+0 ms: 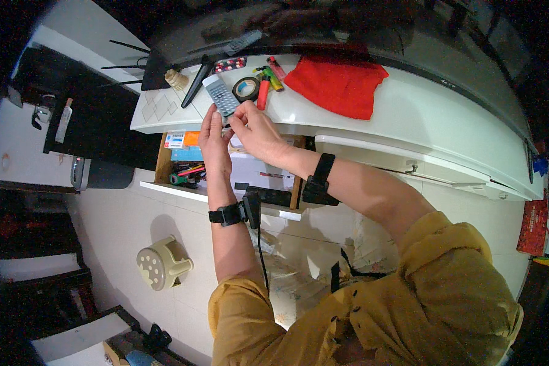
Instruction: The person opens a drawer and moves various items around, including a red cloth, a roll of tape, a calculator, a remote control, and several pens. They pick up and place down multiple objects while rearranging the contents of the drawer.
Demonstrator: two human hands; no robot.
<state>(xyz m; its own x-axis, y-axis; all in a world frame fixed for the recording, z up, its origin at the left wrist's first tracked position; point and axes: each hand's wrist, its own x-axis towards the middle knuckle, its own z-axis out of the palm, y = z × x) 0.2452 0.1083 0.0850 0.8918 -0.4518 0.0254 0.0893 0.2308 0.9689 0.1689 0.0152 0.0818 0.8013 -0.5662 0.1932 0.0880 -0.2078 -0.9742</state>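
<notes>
A pale grey remote control [222, 95] with rows of buttons points away from me, just above the white cabinet top [347, 112]. My left hand [216, 137] grips its near end between thumb and fingers. The fingertips of my right hand [256, 135] come together at that same end. Something small and dark between the two hands is mostly covered by fingers, so I cannot make it out. Below the hands, an open drawer [297, 192] holds small boxes [176, 139], pens [192, 170], papers [274, 164] and a black oblong object [274, 196].
Around the remote lie a roll of black tape [246, 88], a red lighter [263, 93], a capsule blister pack [230, 65] and a long black object [196, 84]. A red cloth [336, 87] spreads to the right, before a dark screen [393, 41]. A plastic stool [164, 263] stands on the floor.
</notes>
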